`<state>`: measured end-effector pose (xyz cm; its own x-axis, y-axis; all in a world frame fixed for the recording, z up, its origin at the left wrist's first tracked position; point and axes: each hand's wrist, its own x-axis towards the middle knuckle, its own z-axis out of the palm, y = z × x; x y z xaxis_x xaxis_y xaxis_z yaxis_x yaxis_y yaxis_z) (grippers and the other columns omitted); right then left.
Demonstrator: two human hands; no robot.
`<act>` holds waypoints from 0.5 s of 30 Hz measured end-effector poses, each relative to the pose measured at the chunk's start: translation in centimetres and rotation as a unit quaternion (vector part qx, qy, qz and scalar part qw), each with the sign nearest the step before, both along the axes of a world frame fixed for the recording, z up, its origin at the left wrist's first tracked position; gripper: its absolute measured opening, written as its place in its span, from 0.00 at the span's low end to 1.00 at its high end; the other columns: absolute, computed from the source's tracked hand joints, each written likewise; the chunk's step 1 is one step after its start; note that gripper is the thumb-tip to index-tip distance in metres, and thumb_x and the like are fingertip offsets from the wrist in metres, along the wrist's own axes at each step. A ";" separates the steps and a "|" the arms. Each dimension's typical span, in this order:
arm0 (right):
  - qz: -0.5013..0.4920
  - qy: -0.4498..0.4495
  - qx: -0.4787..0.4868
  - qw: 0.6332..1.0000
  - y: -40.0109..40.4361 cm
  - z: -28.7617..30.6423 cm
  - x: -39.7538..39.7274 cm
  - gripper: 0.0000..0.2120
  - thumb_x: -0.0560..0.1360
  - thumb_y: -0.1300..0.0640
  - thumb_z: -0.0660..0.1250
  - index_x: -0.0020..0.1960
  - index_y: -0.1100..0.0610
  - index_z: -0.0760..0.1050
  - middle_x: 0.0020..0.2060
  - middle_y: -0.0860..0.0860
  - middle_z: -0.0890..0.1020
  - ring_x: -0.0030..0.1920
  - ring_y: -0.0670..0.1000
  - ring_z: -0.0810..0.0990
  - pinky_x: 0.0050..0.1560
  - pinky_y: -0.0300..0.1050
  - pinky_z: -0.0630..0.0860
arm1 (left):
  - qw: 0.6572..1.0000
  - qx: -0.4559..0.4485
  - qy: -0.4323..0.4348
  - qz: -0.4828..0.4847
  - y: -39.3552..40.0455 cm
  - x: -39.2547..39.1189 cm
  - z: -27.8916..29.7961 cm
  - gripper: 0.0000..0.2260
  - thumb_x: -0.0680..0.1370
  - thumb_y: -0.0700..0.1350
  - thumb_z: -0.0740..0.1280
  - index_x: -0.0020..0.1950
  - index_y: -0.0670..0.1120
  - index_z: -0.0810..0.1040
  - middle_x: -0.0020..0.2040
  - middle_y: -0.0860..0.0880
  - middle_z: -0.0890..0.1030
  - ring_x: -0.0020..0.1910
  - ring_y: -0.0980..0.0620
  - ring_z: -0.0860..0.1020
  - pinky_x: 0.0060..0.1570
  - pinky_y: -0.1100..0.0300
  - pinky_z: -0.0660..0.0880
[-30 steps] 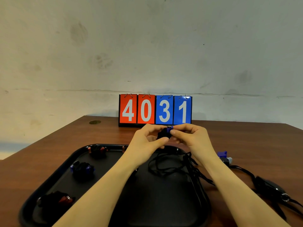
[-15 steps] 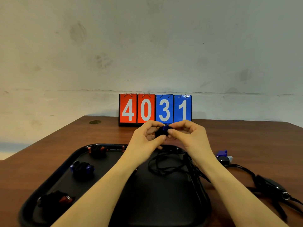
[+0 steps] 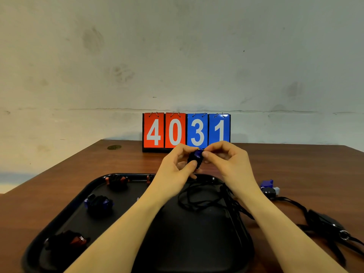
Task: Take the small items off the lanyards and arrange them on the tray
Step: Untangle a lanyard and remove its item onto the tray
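Both hands are raised above the tray's (image 3: pixel 65 219) far end; the left hand (image 3: pixel 173 166) and right hand (image 3: pixel 226 162) together pinch one small blue-and-black item (image 3: pixel 196 157) between fingertips, its black cord (image 3: pixel 199 198) hanging onto the tray below them. Left of the left hand, three items lie on the tray, two red-and-black, one blue-and-black; right of the right hand, one blue item (image 3: pixel 268 187) with a lanyard (image 3: pixel 323 223) lies on the table (image 3: pixel 295 166).

hands: 2, left hand (image 3: pixel 173 168) and right hand (image 3: pixel 229 164) | held small item (image 3: pixel 196 157): 1 | tray (image 3: pixel 59 229): 1 | small items on tray: 4 — (image 3: pixel 117 181), (image 3: pixel 99 202), (image 3: pixel 67 243), one partly hidden (image 3: pixel 149 178) | small items on table (image 3: pixel 268 188): about 2, clustered | scoreboard (image 3: pixel 186 132): 1, four digit cards | lanyards: tangled, count unclear
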<state>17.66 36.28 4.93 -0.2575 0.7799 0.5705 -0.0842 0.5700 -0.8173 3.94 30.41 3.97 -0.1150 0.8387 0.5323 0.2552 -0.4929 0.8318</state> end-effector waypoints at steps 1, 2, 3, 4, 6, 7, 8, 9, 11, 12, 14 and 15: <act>0.011 0.010 -0.006 1.000 -0.1 0.1 0.0 0.06 0.70 0.65 0.70 0.44 0.56 0.79 0.39 0.51 0.83 0.39 0.46 0.82 0.45 0.36 0.78 | 1.000 0.001 0.000 -0.002 0.0 0.0 0.0 0.11 0.77 0.34 0.63 0.51 0.50 0.73 0.51 0.53 0.79 0.41 0.52 0.82 0.40 0.63 0.78; 0.019 0.013 -0.010 1.000 -0.1 0.1 0.1 0.07 0.71 0.65 0.70 0.46 0.56 0.79 0.39 0.51 0.83 0.39 0.46 0.82 0.44 0.35 0.78 | 1.000 0.003 0.000 -0.004 0.0 0.0 0.0 0.11 0.77 0.34 0.62 0.51 0.50 0.73 0.50 0.52 0.79 0.41 0.52 0.81 0.40 0.63 0.78; 0.022 0.008 -0.010 1.000 -0.1 0.1 0.1 0.07 0.71 0.65 0.70 0.48 0.57 0.79 0.39 0.51 0.83 0.38 0.45 0.82 0.44 0.34 0.77 | 1.000 0.003 0.003 -0.007 0.0 0.0 0.0 0.11 0.77 0.34 0.62 0.51 0.50 0.73 0.50 0.53 0.79 0.40 0.53 0.81 0.40 0.63 0.77; 0.019 -0.003 -0.006 1.000 -0.1 0.1 0.1 0.06 0.71 0.64 0.69 0.48 0.57 0.80 0.39 0.50 0.83 0.38 0.45 0.82 0.43 0.35 0.77 | 1.000 0.002 0.007 -0.009 0.0 0.0 0.0 0.11 0.78 0.34 0.61 0.51 0.50 0.72 0.50 0.53 0.79 0.39 0.55 0.80 0.40 0.63 0.77; 0.011 -0.023 0.007 1.000 0.0 0.0 0.2 0.05 0.72 0.63 0.70 0.46 0.57 0.81 0.36 0.49 0.84 0.37 0.45 0.82 0.43 0.35 0.77 | 1.000 -0.003 0.022 -0.012 0.0 -0.1 0.0 0.11 0.78 0.34 0.60 0.51 0.51 0.71 0.50 0.55 0.79 0.38 0.58 0.79 0.39 0.65 0.76; 0.008 -0.029 0.012 0.999 0.1 0.0 0.3 0.04 0.72 0.62 0.70 0.45 0.57 0.81 0.35 0.48 0.84 0.37 0.45 0.82 0.43 0.35 0.78 | 0.999 -0.007 0.030 -0.013 0.0 -0.1 0.0 0.11 0.79 0.34 0.59 0.51 0.51 0.71 0.50 0.55 0.78 0.37 0.59 0.78 0.39 0.66 0.75; 0.003 -0.036 0.017 0.999 0.1 0.0 0.3 0.04 0.72 0.62 0.70 0.45 0.56 0.81 0.35 0.48 0.84 0.38 0.45 0.82 0.44 0.35 0.78 | 0.999 -0.012 0.036 -0.016 0.0 -0.1 0.0 0.11 0.79 0.34 0.58 0.51 0.51 0.70 0.50 0.55 0.77 0.38 0.60 0.78 0.39 0.68 0.74; -0.002 -0.046 0.024 0.999 0.0 -0.1 0.3 0.03 0.72 0.62 0.70 0.44 0.55 0.81 0.36 0.48 0.84 0.38 0.45 0.82 0.45 0.36 0.78 | 0.999 -0.018 0.040 -0.019 0.0 -0.1 0.0 0.11 0.79 0.34 0.58 0.51 0.51 0.69 0.51 0.55 0.77 0.39 0.60 0.77 0.39 0.69 0.73; -0.003 -0.060 0.027 0.998 -0.1 -0.1 0.4 0.04 0.72 0.62 0.70 0.43 0.54 0.80 0.36 0.49 0.84 0.40 0.46 0.83 0.47 0.38 0.79 | 0.998 -0.026 0.052 -0.021 0.1 0.0 -0.2 0.11 0.79 0.36 0.59 0.51 0.53 0.68 0.52 0.56 0.75 0.44 0.62 0.76 0.42 0.72 0.73; 0.008 -0.058 0.016 0.998 -0.1 -0.1 0.4 0.03 0.72 0.62 0.70 0.43 0.55 0.81 0.36 0.50 0.84 0.41 0.48 0.83 0.47 0.41 0.80 | 0.998 -0.024 0.063 -0.018 0.1 0.0 -0.3 0.11 0.78 0.38 0.61 0.51 0.54 0.67 0.52 0.57 0.74 0.48 0.64 0.76 0.45 0.73 0.73; 0.034 -0.046 -0.018 0.998 -0.3 -0.1 0.4 0.03 0.72 0.63 0.70 0.44 0.58 0.81 0.37 0.53 0.84 0.42 0.51 0.83 0.46 0.47 0.81 | 0.995 -0.011 0.099 0.005 0.0 0.1 -0.5 0.10 0.78 0.42 0.64 0.52 0.54 0.67 0.52 0.59 0.74 0.53 0.69 0.73 0.48 0.75 0.71; 0.040 -0.044 -0.026 0.998 -0.2 -0.1 0.4 0.03 0.72 0.63 0.70 0.44 0.59 0.81 0.37 0.53 0.84 0.42 0.52 0.83 0.46 0.48 0.81 | 0.992 -0.001 0.122 0.027 0.0 0.1 -0.6 0.09 0.77 0.43 0.64 0.52 0.54 0.67 0.52 0.60 0.74 0.54 0.69 0.73 0.48 0.76 0.70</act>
